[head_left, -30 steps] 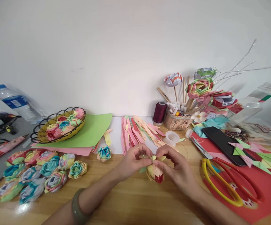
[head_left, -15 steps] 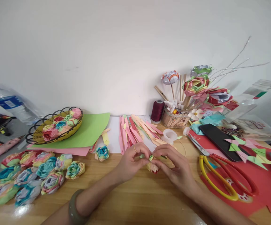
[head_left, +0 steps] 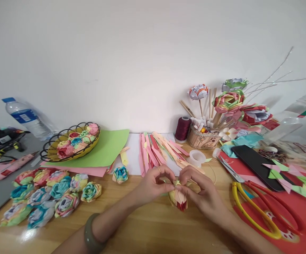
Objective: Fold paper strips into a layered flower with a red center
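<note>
Between my two hands, above the wooden table, is a small folded paper flower (head_left: 180, 199) with pale yellow-peach outer petals and a red end pointing down toward me. My left hand (head_left: 158, 181) pinches its upper left side with thumb and index finger. On the other side, my right hand (head_left: 196, 185) grips the flower's top with thumb and fingers closed. Behind the hands, folded paper strips (head_left: 153, 151) in pink, red, peach and green lie on white paper. A blue and green paper rosette (head_left: 120, 174) sits left of my left hand.
Several paper rosettes (head_left: 63, 187) and a yellow basket (head_left: 49, 150) of rosettes are at the left, near a bottle (head_left: 27, 116). Thread spool (head_left: 183, 128), flower-filled pot (head_left: 204, 138), tape roll (head_left: 197, 157), phone (head_left: 256, 167) and large scissors (head_left: 258, 215) stand or lie at the right.
The view has shifted slightly, so the table items appear farther right. The flower now hangs lower and shows more of its petals and red end. Both hands still grip it.
</note>
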A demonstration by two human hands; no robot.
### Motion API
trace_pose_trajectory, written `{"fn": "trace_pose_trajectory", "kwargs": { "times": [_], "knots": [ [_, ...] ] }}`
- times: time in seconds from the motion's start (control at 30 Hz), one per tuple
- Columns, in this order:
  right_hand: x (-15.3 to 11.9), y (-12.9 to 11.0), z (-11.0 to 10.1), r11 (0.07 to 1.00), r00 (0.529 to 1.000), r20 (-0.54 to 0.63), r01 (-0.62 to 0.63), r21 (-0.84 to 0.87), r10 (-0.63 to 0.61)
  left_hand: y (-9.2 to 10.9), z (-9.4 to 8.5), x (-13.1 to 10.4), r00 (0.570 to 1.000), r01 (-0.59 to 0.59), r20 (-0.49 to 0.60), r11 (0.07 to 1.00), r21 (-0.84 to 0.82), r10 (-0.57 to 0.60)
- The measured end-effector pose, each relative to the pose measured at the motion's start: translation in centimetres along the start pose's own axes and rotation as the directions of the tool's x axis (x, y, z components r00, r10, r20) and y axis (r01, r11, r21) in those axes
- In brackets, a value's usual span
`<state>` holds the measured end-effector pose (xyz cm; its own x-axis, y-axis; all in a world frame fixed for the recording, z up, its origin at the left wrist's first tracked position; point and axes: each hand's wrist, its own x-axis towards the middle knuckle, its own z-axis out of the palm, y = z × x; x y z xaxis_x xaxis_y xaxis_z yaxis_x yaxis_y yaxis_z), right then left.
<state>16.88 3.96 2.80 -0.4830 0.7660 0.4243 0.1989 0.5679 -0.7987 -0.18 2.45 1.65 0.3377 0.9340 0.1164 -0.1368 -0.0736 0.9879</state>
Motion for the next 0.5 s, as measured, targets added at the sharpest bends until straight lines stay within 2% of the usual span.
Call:
{"fn": "trace_pose_trajectory", "kwargs": {
  "times": [0.07, 0.13, 0.2, 0.27, 0.43, 0.5],
  "knots": [
    [0.2, -0.1, -0.2, 0.99, 0.99, 0.063, -0.128, 0.057, 0.124, 0.0, -0.1, 0.1, 0.998, 0.055, -0.007, 0.998, -0.021, -0.055],
    [0.3, 0.0, -0.3, 0.959, 0.96, 0.151, -0.256, 0.118, 0.238, 0.0, -0.1, 0.1, 0.994, 0.103, -0.019, 0.994, -0.043, -0.104],
    [0.4, 0.2, -0.5, 0.924, 0.924, 0.239, -0.343, 0.169, 0.299, 0.0, -0.1, 0.2, 0.989, 0.142, -0.021, 0.988, -0.061, -0.144],
    [0.4, 0.5, -0.5, 0.902, 0.902, 0.281, -0.387, 0.19, 0.327, -0.1, 0.0, 0.3, 0.985, 0.169, -0.029, 0.984, -0.057, -0.171],
    [0.2, 1.3, 0.1, 0.893, 0.898, 0.231, -0.415, 0.171, 0.374, -0.5, 0.0, 0.6, 0.97, 0.225, -0.079, 0.973, -0.055, -0.229],
    [0.3, 1.5, 0.2, 0.859, 0.879, 0.266, -0.457, 0.232, 0.396, -0.8, -0.1, 0.6, 0.963, 0.249, -0.092, 0.966, -0.075, -0.255]
  ]
}}
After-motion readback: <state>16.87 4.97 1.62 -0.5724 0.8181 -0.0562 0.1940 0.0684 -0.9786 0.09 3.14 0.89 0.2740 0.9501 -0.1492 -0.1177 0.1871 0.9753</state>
